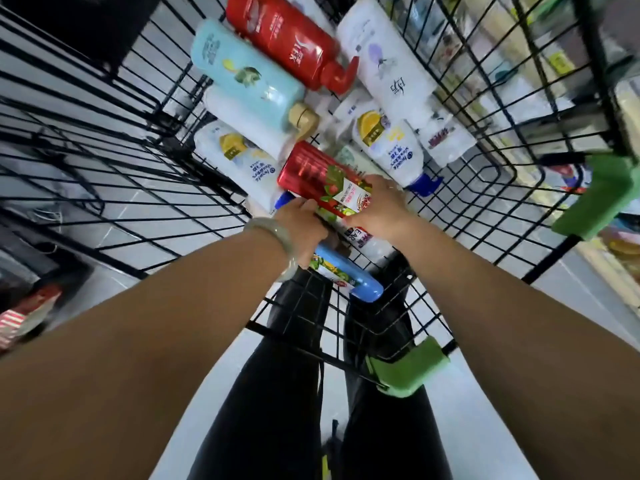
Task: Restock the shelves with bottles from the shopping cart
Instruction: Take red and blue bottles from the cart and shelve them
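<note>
Both my arms reach down into a black wire shopping cart (138, 209). My right hand (384, 209) grips the lower end of a red metallic bottle (311, 174) with a fruit label. My left hand (301, 230), with a pale bangle on the wrist, grips a blue bottle (349, 275) that lies near the cart's near wall. Further in lie several more bottles: a light-blue one with a gold pump (242, 74), a red pump bottle (287, 39), a tall white one (388, 60) and white ones with lemon labels (388, 143).
Green plastic corner guards (405, 368) cap the cart's rim, with a second green guard (599, 199) at the right. Blurred shelves with goods (554, 64) run along the right. A dark shelf unit (76, 22) stands at the upper left. My dark-trousered legs (277, 393) stand below the cart.
</note>
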A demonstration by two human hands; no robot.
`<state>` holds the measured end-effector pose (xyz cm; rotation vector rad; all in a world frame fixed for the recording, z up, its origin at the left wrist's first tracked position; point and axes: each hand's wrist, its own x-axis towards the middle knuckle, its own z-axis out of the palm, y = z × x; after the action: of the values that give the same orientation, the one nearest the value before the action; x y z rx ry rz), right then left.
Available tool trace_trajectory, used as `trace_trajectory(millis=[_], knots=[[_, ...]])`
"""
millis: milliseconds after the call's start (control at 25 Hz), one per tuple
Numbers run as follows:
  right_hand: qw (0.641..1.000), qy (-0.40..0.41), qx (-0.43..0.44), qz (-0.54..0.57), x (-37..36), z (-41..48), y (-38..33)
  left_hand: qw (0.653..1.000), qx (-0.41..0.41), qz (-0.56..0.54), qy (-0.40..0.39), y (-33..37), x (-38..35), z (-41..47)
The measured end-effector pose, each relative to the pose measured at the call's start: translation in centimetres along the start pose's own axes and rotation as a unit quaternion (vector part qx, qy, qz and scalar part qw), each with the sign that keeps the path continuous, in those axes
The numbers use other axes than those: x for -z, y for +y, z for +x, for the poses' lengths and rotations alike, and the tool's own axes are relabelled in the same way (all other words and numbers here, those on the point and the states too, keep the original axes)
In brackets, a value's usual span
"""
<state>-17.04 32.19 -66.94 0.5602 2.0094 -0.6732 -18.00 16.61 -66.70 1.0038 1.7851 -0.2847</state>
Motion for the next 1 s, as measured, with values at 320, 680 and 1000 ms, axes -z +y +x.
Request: trace_trajectory(millis=[320, 680, 1000], knots=[[0.983, 0.052, -0.001, -0.179, -2.1, 1.0, 0.9, 1.0, -0.025, -0.008, 0.009, 0.6, -1.0, 1.1], [0.996, -0.01, -0.035, -0.085, 0.0, -5.9, 2.1, 0.996, 0.063, -0.04, -0.052, -0.7, 3.2, -3.5], [0.981, -0.026, -0.074, 0.176, 5.9, -16.4, 6.5, 0.953, 0.19, -0.221, 0.079, 0.8, 7.4, -12.1]])
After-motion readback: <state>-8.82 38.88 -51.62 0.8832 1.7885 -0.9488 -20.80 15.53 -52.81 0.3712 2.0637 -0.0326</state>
